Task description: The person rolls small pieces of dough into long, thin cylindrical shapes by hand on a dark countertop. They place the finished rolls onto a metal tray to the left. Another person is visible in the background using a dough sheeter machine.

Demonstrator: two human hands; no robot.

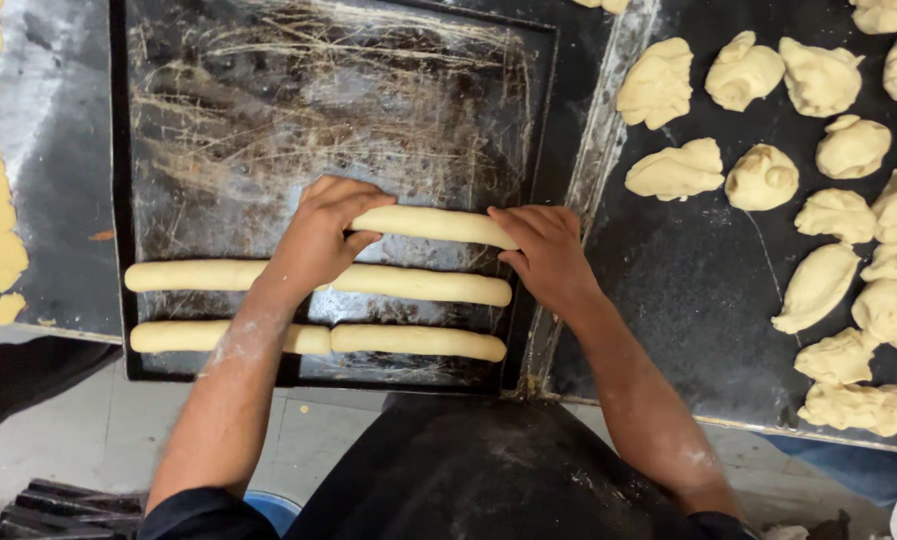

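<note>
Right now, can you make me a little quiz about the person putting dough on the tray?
1. True or false: both hands touch the same dough roll.
2. Where do the shapeless dough lumps lie? A) on the tray B) on the dark table to the right
3. Fill in: the tray is dark and ____.

Key:
1. True: left hand and right hand hold the top dough roll.
2. B: dough lumps, dark table.
3. Scratched: tray.

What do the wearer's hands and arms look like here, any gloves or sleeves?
No gloves: left hand and right hand are bare. Forearms bare, dusted with white flour patches. Dark short sleeves show at the upper arms. No watch, rings or bands visible.
</note>
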